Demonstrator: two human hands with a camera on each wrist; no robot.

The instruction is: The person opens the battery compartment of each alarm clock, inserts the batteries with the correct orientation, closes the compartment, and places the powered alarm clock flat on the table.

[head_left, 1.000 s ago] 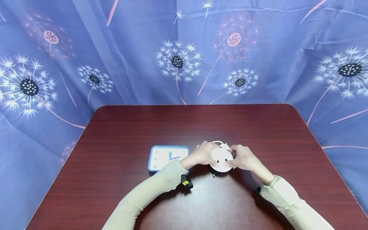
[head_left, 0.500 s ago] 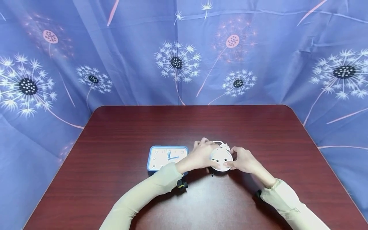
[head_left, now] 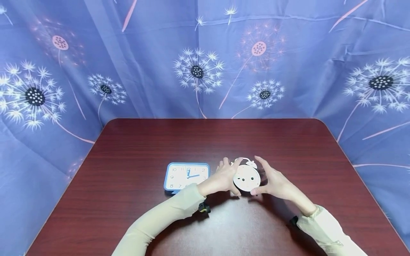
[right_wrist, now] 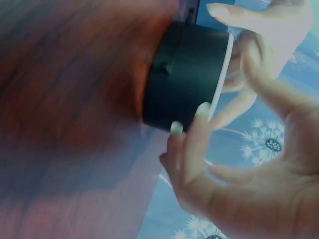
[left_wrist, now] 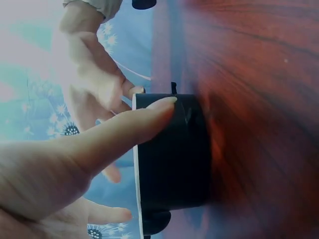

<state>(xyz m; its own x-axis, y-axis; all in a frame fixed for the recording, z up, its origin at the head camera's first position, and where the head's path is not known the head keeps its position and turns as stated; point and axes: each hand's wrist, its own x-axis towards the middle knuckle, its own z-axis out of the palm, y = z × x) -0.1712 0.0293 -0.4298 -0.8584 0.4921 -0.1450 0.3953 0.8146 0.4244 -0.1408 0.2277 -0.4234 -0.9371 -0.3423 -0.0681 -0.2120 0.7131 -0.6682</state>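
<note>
A round twin-bell alarm clock (head_left: pixel 246 177) lies with its white back up, two dark knobs showing. Its side (left_wrist: pixel 174 159) is black in the wrist views. My left hand (head_left: pixel 221 181) is at its left edge, thumb and index finger spread apart; in the left wrist view the straight thumb lies along the black side. On the other edge my right hand (head_left: pixel 277 183) has its thumb low and index finger raised near a bell. In the right wrist view its fingertips (right_wrist: pixel 202 110) are at the rim; contact is hard to tell. The dial is hidden underneath.
A blue-framed rectangular clock (head_left: pixel 179 177) lies face up just left of the alarm clock, partly covered by my left forearm. The dark red table (head_left: pixel 205 138) ends at a blue dandelion-print curtain (head_left: pixel 147 71).
Both thumbs have moved off the clock's white back to its lower edge, and the fingers have spread wider. More of the clock's back and handle shows. The clock stays in about the same place.
</note>
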